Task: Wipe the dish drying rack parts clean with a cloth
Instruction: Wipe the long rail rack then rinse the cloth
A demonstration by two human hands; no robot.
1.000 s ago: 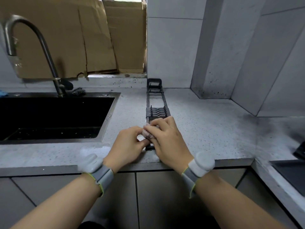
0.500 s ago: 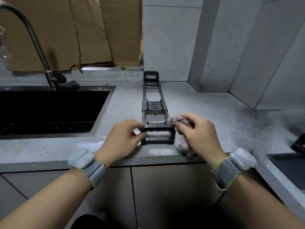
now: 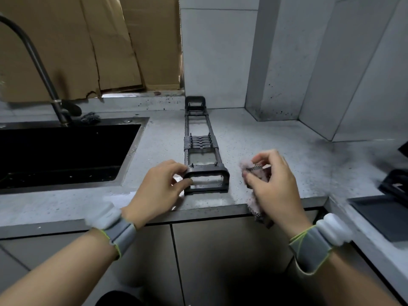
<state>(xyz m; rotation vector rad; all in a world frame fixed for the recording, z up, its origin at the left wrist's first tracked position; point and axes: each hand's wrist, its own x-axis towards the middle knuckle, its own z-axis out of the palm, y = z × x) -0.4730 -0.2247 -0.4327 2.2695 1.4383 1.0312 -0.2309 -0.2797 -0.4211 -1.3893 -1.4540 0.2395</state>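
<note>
Caught mid-wipe: left hand (image 3: 159,186) pinching near handle of rack part (image 3: 202,151) lying flat on counter (image 3: 276,138) right of sink (image 3: 132,149), right hand (image 3: 273,184) bunching cloth (image 3: 256,173) just beside it; probably needed cloth back on frame next.

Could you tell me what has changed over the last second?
The right hand lifted the cloth off the rack part's near end and carried it rightward, clear of it. The left hand still grips that near end; the rack part stays flat on the counter.
</note>
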